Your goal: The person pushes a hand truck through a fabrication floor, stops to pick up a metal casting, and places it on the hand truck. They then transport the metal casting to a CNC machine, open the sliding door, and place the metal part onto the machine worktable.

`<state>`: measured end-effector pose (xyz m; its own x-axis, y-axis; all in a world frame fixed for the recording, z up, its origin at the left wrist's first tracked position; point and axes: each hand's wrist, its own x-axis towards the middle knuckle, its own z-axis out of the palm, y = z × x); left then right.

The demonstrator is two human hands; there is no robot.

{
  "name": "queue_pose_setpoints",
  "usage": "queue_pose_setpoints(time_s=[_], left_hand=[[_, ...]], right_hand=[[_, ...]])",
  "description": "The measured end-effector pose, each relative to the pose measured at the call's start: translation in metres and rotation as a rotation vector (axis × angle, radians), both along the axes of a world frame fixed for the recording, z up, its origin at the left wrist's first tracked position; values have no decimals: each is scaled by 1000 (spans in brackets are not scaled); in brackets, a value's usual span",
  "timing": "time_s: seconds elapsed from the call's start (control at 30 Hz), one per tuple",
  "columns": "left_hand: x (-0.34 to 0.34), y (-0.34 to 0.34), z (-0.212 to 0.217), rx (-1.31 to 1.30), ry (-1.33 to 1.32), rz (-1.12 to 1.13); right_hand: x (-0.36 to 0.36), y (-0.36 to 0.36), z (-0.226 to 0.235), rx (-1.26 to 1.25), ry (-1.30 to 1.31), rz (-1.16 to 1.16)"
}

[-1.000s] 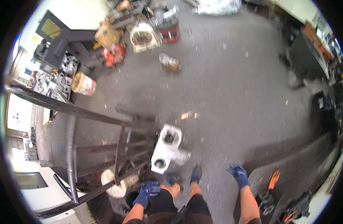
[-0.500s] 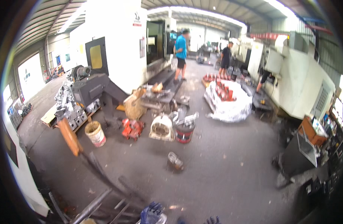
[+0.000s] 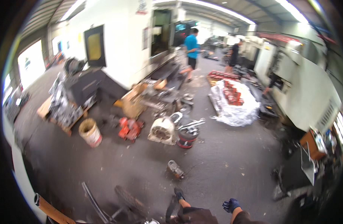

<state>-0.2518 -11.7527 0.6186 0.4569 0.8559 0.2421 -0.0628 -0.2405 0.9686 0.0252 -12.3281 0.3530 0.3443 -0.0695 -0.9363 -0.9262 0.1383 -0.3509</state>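
My right hand (image 3: 231, 205), in a dark blue glove, hangs at the lower edge with a bare wrist behind it. Its fingers are loosely bent and somewhat apart, and nothing shows in them. My left hand is outside the picture. Left of the right hand, a dark shoe (image 3: 179, 193) on a bare lower leg reaches forward below dark cloth. A small metal part (image 3: 175, 170) lies on the floor just ahead. Near the lower left are a black tyre-like piece (image 3: 129, 198), dark metal bars (image 3: 93, 201) and a brown tube (image 3: 53, 210), partly cut off.
Ahead stand a stained bucket (image 3: 90, 133), red castings (image 3: 129, 129), a pale round housing (image 3: 162, 130) and a dark bucket of metal parts (image 3: 187, 137). A wrapped pallet (image 3: 235, 108) sits farther right. Two people (image 3: 191, 50) stand by machines. A dark cart (image 3: 296, 168) is at right.
The view has shifted. My left glove has gone out of the lower edge, while my right hand has come further into sight. The brown tube now appears lower, and a leg shows.
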Motion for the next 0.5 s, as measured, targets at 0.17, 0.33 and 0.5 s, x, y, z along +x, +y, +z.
queue_pose_setpoints(time_s=[0.17, 0.33, 0.5], left_hand=[[-38, 11, 88, 372, -3, 644], [-63, -35, 121, 629, 162, 1271], [-35, -41, 189, 751, 512, 1821]], right_hand=[[166, 131, -26, -137, -15, 404], [311, 391, 7, -82, -296, 1123], [382, 649, -54, 158, -439, 1357]])
